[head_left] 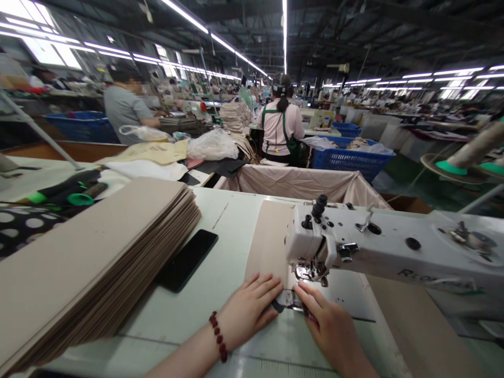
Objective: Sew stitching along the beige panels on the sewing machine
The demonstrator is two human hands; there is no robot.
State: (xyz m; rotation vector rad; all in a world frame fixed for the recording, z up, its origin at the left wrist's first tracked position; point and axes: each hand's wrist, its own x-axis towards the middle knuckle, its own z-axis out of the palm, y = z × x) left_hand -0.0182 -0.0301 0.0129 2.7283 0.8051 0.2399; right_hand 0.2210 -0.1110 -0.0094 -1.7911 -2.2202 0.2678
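While strip lights (284, 37) run the length of the dark roof, a blue basket (81, 128) and a person in grey (128, 107) occupy the hall's left. Pale green surface (224, 283), left side: thick stack of beige panels (98, 226); black phone (189, 261) just beside it. Left hand (252, 307): fingers slightly spread, laid flat at the near end of a single beige panel (268, 236), gripping nothing. That panel lies flat, its right edge by the presser foot (305, 272) of the white sewing machine (386, 241). Beyond, a person in pink (281, 128), back turned. Right hand (333, 325): fingers extended, close together, tips near the foot; cannot tell whether they pinch anything. Right background: second blue basket (354, 164); farther right, a thread cone (476, 146).
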